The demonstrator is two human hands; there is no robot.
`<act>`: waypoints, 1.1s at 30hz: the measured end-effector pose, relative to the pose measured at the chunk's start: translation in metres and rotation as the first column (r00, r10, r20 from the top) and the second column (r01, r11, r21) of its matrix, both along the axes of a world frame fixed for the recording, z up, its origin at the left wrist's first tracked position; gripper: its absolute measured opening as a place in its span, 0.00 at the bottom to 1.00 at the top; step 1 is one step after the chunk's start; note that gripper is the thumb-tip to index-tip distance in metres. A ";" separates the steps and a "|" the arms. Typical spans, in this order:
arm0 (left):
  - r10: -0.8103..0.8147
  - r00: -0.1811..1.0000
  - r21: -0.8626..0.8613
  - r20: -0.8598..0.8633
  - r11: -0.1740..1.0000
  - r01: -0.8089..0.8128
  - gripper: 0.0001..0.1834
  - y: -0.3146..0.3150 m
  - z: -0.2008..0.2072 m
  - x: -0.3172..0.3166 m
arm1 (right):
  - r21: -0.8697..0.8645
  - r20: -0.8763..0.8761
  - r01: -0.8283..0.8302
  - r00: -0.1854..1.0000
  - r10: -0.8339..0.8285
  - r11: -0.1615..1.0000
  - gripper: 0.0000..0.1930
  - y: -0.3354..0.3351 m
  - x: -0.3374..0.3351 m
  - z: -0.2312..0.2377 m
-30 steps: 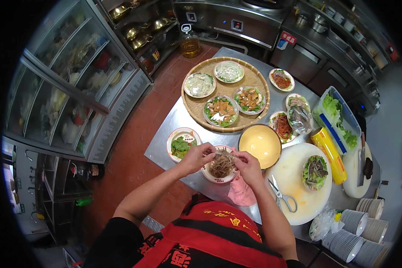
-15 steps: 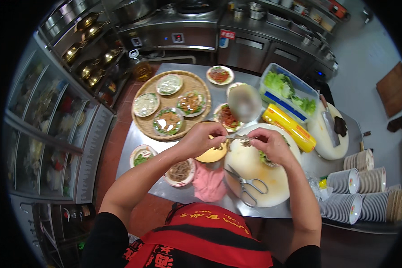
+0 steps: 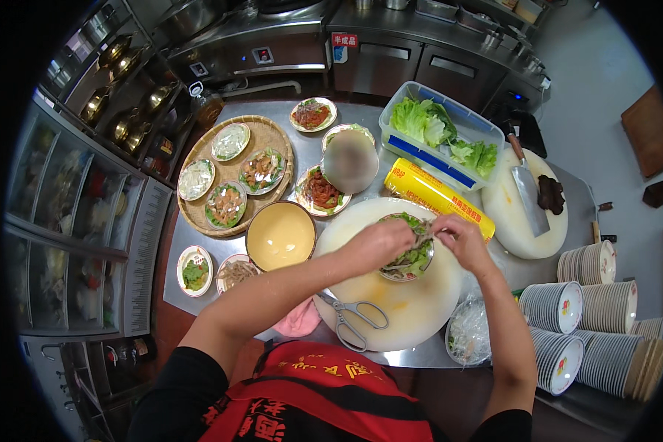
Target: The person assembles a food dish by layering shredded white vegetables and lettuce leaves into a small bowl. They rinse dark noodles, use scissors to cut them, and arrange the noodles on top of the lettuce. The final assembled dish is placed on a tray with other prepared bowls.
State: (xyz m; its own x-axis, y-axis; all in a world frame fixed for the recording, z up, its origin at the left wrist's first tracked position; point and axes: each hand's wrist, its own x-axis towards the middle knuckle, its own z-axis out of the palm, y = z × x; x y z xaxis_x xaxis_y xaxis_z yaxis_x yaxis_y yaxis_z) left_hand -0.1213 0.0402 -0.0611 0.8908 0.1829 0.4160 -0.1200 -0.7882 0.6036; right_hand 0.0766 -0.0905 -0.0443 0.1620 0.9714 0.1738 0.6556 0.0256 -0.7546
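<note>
Red and black cloth from your apron (image 3: 302, 372) fills the near edge, just short of the steel table (image 3: 278, 110). Beside your left forearm lies a crumpled pink cloth (image 3: 296, 320), soft and matte. Scissors (image 3: 361, 313) rest open on the round white board (image 3: 420, 317), loops toward you, probably so they can be grabbed fast. Crinkled clear film covers a dish (image 3: 470, 331) by your right forearm.

Your plate (image 3: 399, 278) sits on that board, likely because the thick slab gives it a raised, steady seat. It bears ruffled lettuce (image 3: 420, 259) with darker strips. Your left hand (image 3: 387, 241) and right hand (image 3: 458, 237) meet just above it, fingers drawn in narrow; something thin and greyish shows between them (too blurred to tell which fingers grip it).

Left of the board stands a smooth, yellow-lined bowl (image 3: 280, 232). Near it are a dish of limp brown strips (image 3: 237, 272), partly behind your forearm, and a dish of chopped greens (image 3: 195, 274), both presumably kept within your left reach.

Beyond the board, a glossy yellow roll (image 3: 438, 197) lies along the clear tub (image 3: 427, 158), whose walls corral loose lettuce leaves. Farther left, a woven bamboo tray (image 3: 225, 173) groups four plates, its raised rim perhaps keeping them together.
</note>
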 end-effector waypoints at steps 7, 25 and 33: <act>-0.068 0.975 0.255 -0.211 0.959 0.122 0.11 -0.041 -0.048 -0.022 | 0.007 0.240 -0.149 0.960 0.143 0.989 0.09 -0.029 -0.004 -0.050; 0.323 0.945 0.044 -0.054 0.946 -0.321 0.11 -0.013 -0.038 -0.102 | -0.148 -0.137 0.535 0.822 -0.553 0.832 0.18 -0.049 -0.033 -0.069; 0.547 0.824 -0.016 -0.148 0.832 -0.555 0.07 0.004 -0.051 -0.204 | -0.079 0.157 0.528 0.844 -0.513 0.846 0.21 -0.022 -0.049 -0.079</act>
